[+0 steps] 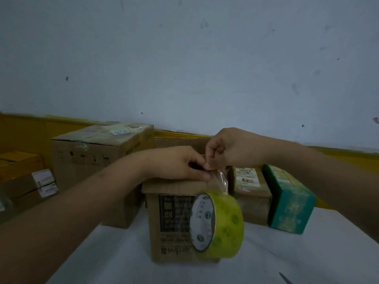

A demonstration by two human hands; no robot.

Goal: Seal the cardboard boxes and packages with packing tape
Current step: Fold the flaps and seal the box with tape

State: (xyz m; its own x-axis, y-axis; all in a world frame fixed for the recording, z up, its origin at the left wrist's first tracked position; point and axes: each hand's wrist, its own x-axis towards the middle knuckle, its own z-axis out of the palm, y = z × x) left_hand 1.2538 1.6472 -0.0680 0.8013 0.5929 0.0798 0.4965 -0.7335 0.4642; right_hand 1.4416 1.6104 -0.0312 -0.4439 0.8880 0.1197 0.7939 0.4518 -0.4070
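**A:** Where is the tape right now?

**B:** The tape roll (217,223) is low in the centre of the frame, in front of the near face of the small cardboard box (170,228). It looks to be dangling from its own tape strip (220,181). Neither hand is on it.

**A:** And the hands?

**B:** Both meet at the strip's free end, just above the box's top edge, a little right of centre. The right hand (227,149) comes in from above, with thumb and forefinger nipping the end. The left hand (176,163) lies on the box top with its fingers curled in on the same spot. It seems to pinch the end too, though those fingertips are in shadow.

**A:** Which way does the roll lie from that grip?

**B:** Straight down and a touch toward the right of the frame. The strip runs nearly upright between pinch and roll, and the roll's open core faces the left of the frame.

**A:** What does the next move turn on, then?

**B:** I'd judge the end must be stuck down on the box top, where the left hand already rests. Then a hand has to drop to the roll, and the right hand is nearer because it is directly above.

**A:** Is anything crowding them?

**B:** No. The large box (98,148) at upper left and the teal box (291,199) at right both stand apart from the grip.
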